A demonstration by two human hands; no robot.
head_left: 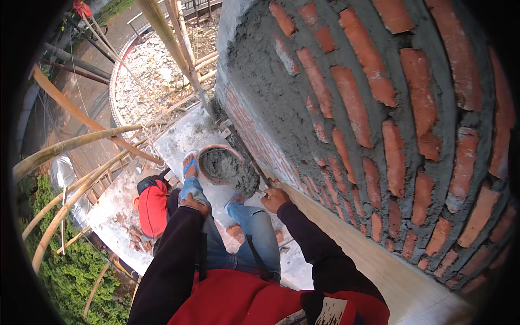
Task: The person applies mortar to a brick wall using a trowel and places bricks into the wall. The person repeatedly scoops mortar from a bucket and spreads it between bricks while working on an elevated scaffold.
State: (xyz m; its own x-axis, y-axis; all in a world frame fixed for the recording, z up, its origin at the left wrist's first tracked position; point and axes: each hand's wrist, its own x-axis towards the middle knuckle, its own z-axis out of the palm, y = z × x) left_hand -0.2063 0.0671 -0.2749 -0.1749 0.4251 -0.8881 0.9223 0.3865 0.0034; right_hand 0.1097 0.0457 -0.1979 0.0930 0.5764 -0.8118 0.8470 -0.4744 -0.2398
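My right hand (276, 200) is closed round the handle of a trowel, most of which is hidden under a heap of wet grey mortar (245, 179). The load hangs over the right side of a round basin (215, 146) with a reddish rim, which holds more mortar (212, 161). My left hand (195, 205) rests on my left knee and holds nothing, its fingers partly hard to make out. To the right rises a brick wall (355, 105) with thick grey joints. Its left part is covered with rough mortar (260, 76).
Bamboo poles (81, 149) cross the left side above a drop to a road and greenery. My feet in blue sandals (189, 164) stand beside the basin. A red and dark shape (153, 209), perhaps a bent person, is at my left, near loose bricks (138, 238).
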